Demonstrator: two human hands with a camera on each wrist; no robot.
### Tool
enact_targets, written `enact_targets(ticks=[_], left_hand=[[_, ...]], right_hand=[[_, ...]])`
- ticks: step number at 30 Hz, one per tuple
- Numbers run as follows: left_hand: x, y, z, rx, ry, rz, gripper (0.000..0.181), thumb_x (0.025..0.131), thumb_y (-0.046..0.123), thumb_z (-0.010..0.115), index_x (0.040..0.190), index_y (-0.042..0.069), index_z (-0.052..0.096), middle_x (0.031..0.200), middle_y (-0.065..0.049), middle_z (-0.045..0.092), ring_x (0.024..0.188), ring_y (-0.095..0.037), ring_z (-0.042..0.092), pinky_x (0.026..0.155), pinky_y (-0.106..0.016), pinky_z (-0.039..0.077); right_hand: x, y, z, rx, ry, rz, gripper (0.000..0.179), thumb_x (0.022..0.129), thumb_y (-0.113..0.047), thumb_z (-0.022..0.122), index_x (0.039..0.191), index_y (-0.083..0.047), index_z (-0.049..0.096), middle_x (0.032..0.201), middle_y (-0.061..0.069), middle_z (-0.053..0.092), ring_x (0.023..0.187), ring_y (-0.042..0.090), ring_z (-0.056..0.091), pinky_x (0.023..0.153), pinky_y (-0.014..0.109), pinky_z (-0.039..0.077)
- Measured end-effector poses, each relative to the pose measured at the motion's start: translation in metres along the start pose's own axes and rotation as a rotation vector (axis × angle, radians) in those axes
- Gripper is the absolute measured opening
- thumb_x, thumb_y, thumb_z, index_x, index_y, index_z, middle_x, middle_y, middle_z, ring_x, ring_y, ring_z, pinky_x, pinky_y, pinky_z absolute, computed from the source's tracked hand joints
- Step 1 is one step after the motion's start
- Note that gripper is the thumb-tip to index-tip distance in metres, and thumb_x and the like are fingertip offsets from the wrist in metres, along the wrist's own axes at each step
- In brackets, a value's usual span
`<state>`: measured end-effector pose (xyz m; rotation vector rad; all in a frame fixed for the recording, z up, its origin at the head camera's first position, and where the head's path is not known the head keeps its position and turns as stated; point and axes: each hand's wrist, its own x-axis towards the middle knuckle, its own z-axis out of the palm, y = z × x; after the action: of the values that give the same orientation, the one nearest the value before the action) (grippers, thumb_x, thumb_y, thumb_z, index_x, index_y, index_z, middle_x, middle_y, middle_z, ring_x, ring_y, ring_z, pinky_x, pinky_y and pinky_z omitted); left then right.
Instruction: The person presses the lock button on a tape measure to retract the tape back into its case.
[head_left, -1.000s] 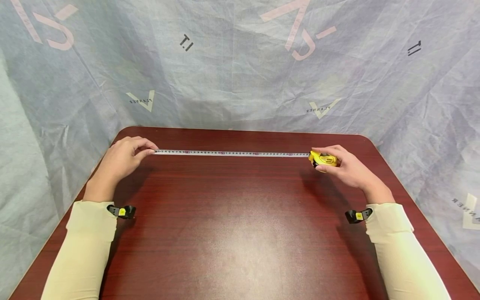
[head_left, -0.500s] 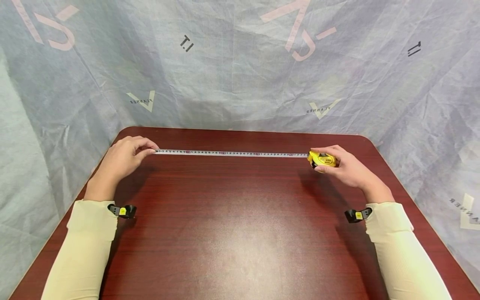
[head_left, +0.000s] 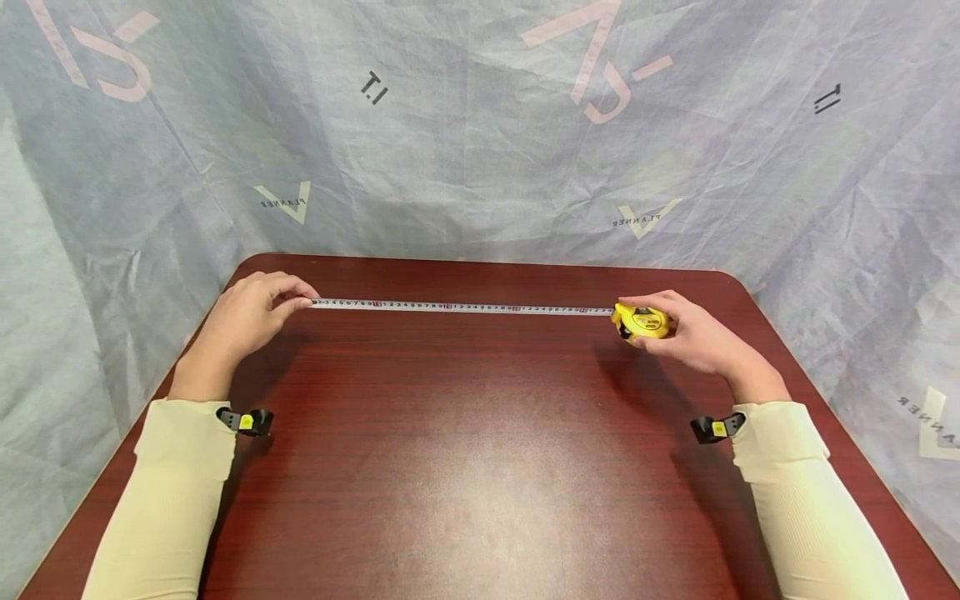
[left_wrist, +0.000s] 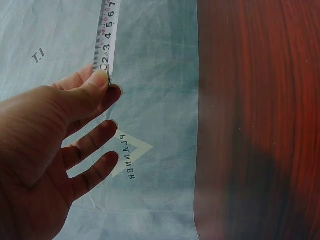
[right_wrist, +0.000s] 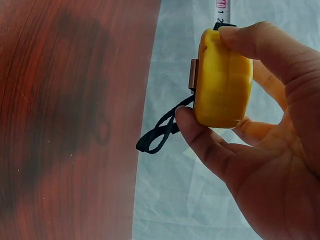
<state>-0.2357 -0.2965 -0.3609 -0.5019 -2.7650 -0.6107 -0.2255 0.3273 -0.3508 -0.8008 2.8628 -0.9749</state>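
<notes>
A white measuring blade with black and red numbers stretches straight across between the two hands, above the table. Its free end is pinched between thumb and fingertips of the left hand; in the left wrist view the low numbers of the blade show just past the thumb, and the other fingers are spread apart. The right hand grips the yellow tape measure case, from which the blade comes out. Seen from the right wrist, the case has a metal clip and a black wrist strap hanging beside it.
Under both hands lies a dark red wood-grain table with rounded far corners. A grey printed cloth hangs behind it and along both sides. Each wrist wears a small black camera band, such as the left band.
The right hand and the tape case have shifted slightly left, so a little less blade shows between the hands. The left hand has stayed almost still.
</notes>
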Motion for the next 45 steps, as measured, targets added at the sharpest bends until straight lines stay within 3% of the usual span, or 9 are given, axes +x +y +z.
enact_targets(ticks=[7,19,27,41,45], left_hand=[[0.0,0.002,0.001,-0.003,0.01,0.011,0.01,0.097,0.021,0.074,0.106,0.02,0.078,0.103,-0.003,0.074,0.092,-0.026,0.061,0.079,-0.05,0.043],[-0.001,0.006,0.006,0.002,0.015,0.005,0.01,0.097,0.02,0.074,0.106,0.02,0.078,0.1,-0.002,0.072,0.085,-0.025,0.056,0.074,-0.046,0.042],[-0.001,0.009,0.009,-0.005,0.009,0.001,0.01,0.098,0.02,0.074,0.107,0.019,0.077,0.104,-0.003,0.072,0.091,-0.027,0.057,0.077,-0.049,0.042],[0.001,0.012,0.013,0.002,0.021,0.016,0.009,0.097,0.02,0.075,0.106,0.022,0.078,0.099,0.0,0.072,0.084,-0.023,0.054,0.074,-0.045,0.041],[0.0,0.013,0.014,0.0,0.02,0.014,0.01,0.097,0.021,0.074,0.106,0.023,0.078,0.099,0.001,0.072,0.085,-0.024,0.054,0.073,-0.044,0.04]], right_hand=[[0.001,0.0,0.003,-0.016,0.012,0.014,0.06,0.089,-0.006,0.082,0.144,-0.012,0.06,0.127,0.014,0.053,0.105,0.024,0.052,0.08,0.018,0.048],[0.004,-0.004,0.009,0.019,0.002,0.013,0.058,0.09,-0.013,0.083,0.144,-0.016,0.061,0.126,0.011,0.053,0.104,0.024,0.054,0.082,0.023,0.052],[0.008,-0.005,0.014,0.031,0.002,0.018,0.058,0.09,-0.013,0.082,0.144,-0.017,0.061,0.127,0.011,0.053,0.105,0.024,0.054,0.081,0.02,0.05],[0.011,-0.01,0.018,0.04,0.008,0.04,0.059,0.09,-0.015,0.082,0.145,-0.019,0.061,0.129,0.01,0.053,0.106,0.024,0.055,0.084,0.031,0.053],[0.012,-0.011,0.02,0.048,0.008,0.045,0.058,0.09,-0.015,0.083,0.144,-0.021,0.062,0.127,0.009,0.054,0.105,0.023,0.055,0.083,0.027,0.052]])
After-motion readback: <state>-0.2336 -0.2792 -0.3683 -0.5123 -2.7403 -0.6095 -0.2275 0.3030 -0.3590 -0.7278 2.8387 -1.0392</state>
